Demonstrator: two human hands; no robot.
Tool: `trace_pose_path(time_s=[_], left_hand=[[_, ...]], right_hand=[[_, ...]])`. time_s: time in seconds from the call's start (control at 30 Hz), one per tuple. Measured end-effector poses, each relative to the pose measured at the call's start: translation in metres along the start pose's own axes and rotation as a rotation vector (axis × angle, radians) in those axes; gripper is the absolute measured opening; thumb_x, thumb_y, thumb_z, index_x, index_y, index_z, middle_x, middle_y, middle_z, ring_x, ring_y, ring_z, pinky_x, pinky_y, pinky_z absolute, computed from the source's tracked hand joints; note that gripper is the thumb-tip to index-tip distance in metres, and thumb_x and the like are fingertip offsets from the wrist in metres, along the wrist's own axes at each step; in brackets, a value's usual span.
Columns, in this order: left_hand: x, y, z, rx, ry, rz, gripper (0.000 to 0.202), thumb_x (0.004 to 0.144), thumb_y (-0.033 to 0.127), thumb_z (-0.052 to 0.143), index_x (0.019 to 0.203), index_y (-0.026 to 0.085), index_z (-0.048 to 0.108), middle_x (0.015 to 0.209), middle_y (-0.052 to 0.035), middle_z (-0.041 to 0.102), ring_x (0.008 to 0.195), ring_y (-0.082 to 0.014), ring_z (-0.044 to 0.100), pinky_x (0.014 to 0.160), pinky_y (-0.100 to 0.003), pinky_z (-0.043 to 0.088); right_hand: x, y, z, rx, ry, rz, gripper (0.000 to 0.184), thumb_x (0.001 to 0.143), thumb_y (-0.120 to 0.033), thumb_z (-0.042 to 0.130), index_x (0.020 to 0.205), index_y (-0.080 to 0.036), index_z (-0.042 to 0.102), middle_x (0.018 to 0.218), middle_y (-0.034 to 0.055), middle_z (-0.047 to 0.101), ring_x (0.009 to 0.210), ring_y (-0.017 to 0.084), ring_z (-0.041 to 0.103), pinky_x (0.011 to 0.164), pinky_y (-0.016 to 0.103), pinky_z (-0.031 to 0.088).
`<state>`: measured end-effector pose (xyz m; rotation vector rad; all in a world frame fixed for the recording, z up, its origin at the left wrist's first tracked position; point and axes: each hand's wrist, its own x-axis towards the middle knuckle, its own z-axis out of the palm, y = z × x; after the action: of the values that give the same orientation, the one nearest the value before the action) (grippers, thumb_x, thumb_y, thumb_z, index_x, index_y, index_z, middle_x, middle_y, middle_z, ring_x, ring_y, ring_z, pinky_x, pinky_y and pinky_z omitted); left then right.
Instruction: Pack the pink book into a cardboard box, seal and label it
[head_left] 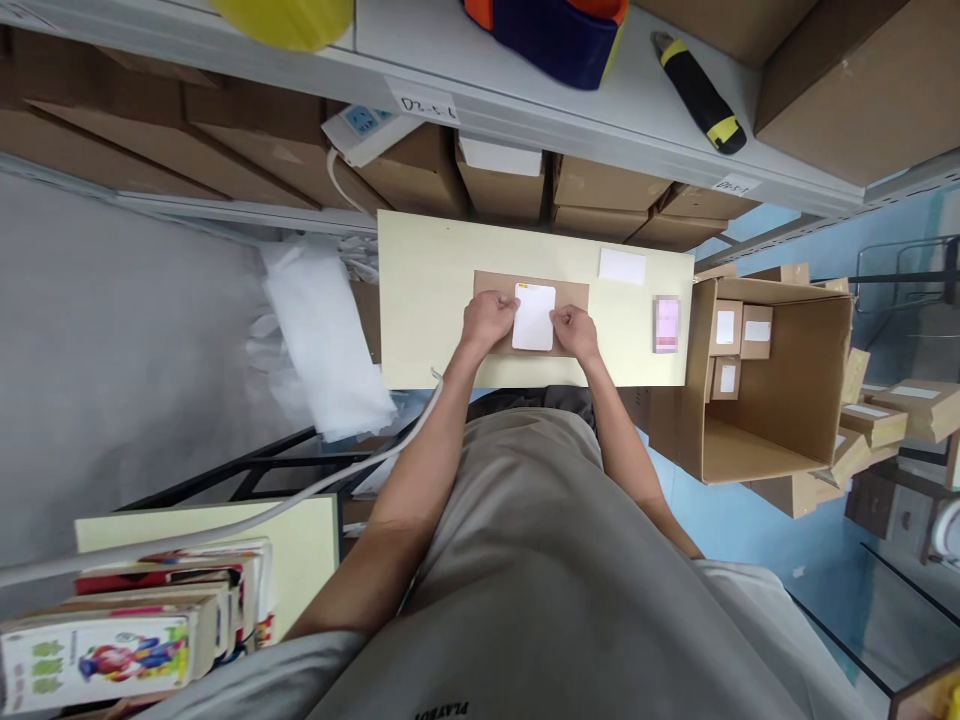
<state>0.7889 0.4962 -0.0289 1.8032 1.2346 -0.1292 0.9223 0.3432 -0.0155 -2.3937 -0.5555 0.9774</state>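
Note:
A flat brown cardboard piece (pixel 570 293) lies on the pale yellow table (pixel 427 300). On it sits a white label (pixel 534 318) with a small yellow mark at its top left corner. My left hand (pixel 487 320) presses the label's left edge with curled fingers. My right hand (pixel 574 330) is closed at the label's right edge. Both hands rest on the cardboard.
A second white label (pixel 622 265) and a pink phone (pixel 666 324) lie to the right on the table. An open carton (pixel 772 400) with small boxes stands right of it. Shelves with cartons, a power strip (pixel 360 125) and a utility knife (pixel 697 92) are behind. Books (pixel 135 620) lie bottom left.

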Motion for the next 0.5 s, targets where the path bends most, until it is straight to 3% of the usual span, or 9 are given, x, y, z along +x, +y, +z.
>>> trace_pose_path(time_s=[0.33,0.5], left_hand=[[-0.003,0.012,-0.001,0.159,-0.020,-0.033,0.027,0.106,0.040,0.063,0.096,0.023,0.082,0.111,-0.0122,0.087,0.117,-0.0358,0.080,0.099,-0.038,0.057],[-0.003,0.015,0.000,0.186,-0.017,-0.023,0.027,0.105,0.038,0.062,0.095,0.023,0.081,0.110,-0.0140,0.087,0.118,-0.0371,0.080,0.098,-0.039,0.057]], right_hand=[[-0.002,-0.004,-0.001,-0.054,0.000,0.003,0.024,0.112,-0.033,0.065,0.091,-0.024,0.072,0.095,0.0031,0.082,0.097,0.024,0.078,0.089,0.032,0.056],[-0.002,-0.007,-0.001,-0.083,0.008,0.017,0.026,0.114,-0.032,0.064,0.089,-0.024,0.071,0.098,0.0035,0.084,0.098,0.023,0.079,0.090,0.031,0.056]])
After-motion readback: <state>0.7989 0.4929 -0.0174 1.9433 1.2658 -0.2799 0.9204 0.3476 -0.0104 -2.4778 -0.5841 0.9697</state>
